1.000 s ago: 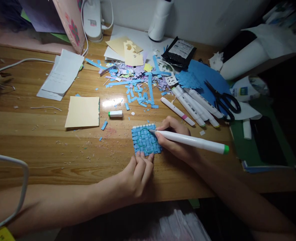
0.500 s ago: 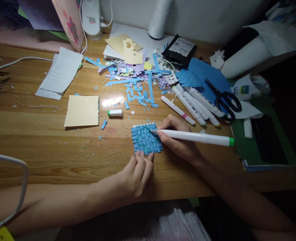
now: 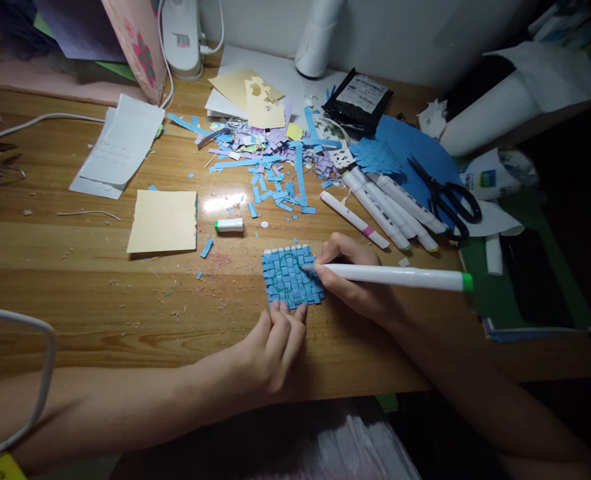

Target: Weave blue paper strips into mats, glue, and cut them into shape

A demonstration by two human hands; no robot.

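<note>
A small woven blue paper square (image 3: pixel 289 277) with green curved lines drawn on it lies flat on the wooden table (image 3: pixel 175 333). My right hand (image 3: pixel 353 277) is closed around a white marker (image 3: pixel 395 274) with a green end, its tip at the right part of the square. At the square's lower edge, my left hand (image 3: pixel 275 343) presses with bent fingertips, holding it against the table. Up and to the left of the square lies the marker's white and green cap (image 3: pixel 229 225).
A cream paper square (image 3: pixel 163 221) lies left. Blue and purple paper scraps (image 3: pixel 275 153) spread behind the cap. Several white markers (image 3: pixel 380 207) and black scissors (image 3: pixel 445 197) are at the right. A white cable (image 3: pixel 50 360) curves over my left forearm.
My right hand has shifted slightly down with the marker, whose tip now rests a little lower and further right on the woven square. My left hand stays in place.
</note>
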